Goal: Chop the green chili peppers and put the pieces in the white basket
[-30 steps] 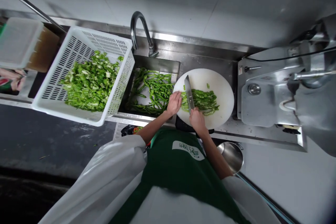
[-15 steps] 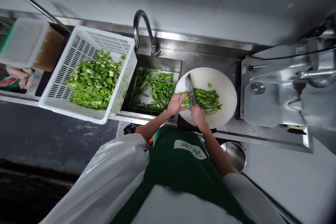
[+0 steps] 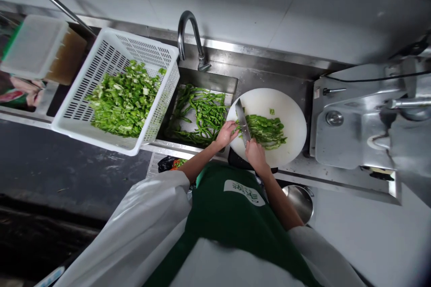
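On board [image 3: 294, 128], right hand [image 3: 256, 156] gripping knife [image 3: 243, 119], handle hidden, left hand [image 3: 226, 135] at peppers [image 3: 268, 131], hold unclear

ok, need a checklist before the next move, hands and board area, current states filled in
1. Right hand gripping the broad-bladed steel knife: ok, closed at its handle end.
2. Left hand fingers safely off the blade: cannot tell; they're close on its left side, any gap too small to judge.
3. Sliced green pepper strips within the round white cutting board: ok, mostly right of the blade.
4. Board secured against sliding: cannot tell.
5. Chopped green pieces contained in the white slotted plastic basket: ok.
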Action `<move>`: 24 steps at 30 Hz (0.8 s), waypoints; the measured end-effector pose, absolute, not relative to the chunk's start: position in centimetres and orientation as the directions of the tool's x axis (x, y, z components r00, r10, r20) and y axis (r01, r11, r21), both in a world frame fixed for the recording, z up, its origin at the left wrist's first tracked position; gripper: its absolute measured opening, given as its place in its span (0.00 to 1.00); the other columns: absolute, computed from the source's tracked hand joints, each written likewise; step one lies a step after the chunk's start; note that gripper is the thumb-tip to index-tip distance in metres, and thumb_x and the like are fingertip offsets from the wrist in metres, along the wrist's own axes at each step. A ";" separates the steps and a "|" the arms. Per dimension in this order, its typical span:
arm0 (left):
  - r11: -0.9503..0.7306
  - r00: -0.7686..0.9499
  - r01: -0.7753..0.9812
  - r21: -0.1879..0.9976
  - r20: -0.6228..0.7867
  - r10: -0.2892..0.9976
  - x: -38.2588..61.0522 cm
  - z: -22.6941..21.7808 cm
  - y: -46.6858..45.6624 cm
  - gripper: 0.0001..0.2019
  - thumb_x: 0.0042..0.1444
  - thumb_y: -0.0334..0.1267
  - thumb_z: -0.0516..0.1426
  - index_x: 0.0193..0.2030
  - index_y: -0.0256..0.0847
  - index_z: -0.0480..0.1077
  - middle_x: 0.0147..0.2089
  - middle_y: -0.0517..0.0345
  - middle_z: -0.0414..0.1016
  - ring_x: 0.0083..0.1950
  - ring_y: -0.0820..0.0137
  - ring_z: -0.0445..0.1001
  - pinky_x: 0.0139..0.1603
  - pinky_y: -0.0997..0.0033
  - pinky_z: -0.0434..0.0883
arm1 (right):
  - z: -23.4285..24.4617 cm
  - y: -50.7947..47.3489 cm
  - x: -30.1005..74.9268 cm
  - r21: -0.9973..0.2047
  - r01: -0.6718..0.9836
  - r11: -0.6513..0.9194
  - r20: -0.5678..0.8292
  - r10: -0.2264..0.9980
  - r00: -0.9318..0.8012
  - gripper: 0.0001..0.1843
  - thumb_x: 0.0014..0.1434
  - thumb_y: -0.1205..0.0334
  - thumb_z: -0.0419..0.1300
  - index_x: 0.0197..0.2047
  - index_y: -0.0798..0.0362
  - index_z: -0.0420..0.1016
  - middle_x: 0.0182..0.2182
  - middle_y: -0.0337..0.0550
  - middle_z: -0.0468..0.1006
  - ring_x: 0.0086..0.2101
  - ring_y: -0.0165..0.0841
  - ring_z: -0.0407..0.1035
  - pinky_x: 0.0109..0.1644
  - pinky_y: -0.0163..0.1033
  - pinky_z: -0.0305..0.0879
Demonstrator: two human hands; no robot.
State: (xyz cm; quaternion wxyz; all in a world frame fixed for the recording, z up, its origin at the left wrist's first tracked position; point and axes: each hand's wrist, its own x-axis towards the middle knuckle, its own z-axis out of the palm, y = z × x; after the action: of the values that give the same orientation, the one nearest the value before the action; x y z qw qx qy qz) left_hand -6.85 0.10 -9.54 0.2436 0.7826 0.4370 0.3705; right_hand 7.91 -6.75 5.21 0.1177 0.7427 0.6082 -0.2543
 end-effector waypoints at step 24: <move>-0.315 0.281 0.650 0.692 0.166 0.945 -7.4 -8.5 -1.0 0.16 0.75 0.42 0.49 0.46 0.42 0.78 0.50 0.48 0.79 0.56 0.60 0.72 0.62 0.53 0.68 | 4.9 -5.7 10.3 -0.112 0.977 -0.182 -0.504 0.858 0.102 0.19 0.78 0.60 0.45 0.53 0.61 0.75 0.44 0.59 0.83 0.46 0.42 0.78 0.47 0.38 0.64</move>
State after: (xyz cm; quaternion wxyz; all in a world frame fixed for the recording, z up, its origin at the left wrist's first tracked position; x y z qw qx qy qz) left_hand -7.41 -1.02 -8.52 0.2565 0.7580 0.5262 0.2876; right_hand 10.35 -5.71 4.94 0.1260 0.7316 0.6270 -0.2362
